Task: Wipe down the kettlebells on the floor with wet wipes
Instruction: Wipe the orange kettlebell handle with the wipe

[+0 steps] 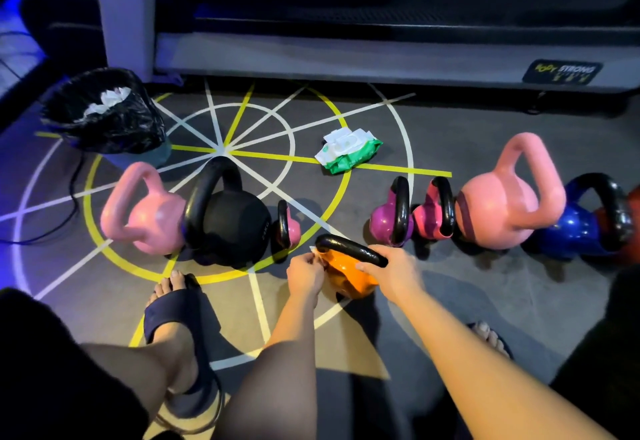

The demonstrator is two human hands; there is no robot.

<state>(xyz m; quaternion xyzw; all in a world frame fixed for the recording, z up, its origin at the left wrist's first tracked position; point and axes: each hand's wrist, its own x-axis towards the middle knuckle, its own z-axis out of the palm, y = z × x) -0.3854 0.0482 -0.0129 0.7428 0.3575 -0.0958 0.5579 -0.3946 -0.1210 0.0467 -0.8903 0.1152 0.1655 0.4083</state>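
My right hand (391, 273) grips the orange kettlebell (349, 278) by its handle, just before the floor row; my left hand (306, 273) pinches a wet wipe (314, 250) to its side. Next, I judge: rotate it, wipe the rest.

orange kettlebell (349, 280): tilted, black handle
wipe (312, 249): white, at its left side
pack (346, 151): green, open, lying flat

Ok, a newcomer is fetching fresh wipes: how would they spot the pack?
In front of the grey machine base, a circle of white and yellow lines is painted on the floor. The pack lies on its right side, behind the gap in the kettlebell row. It is the only flat, soft, green-and-white packet; everything nearby is rounded.
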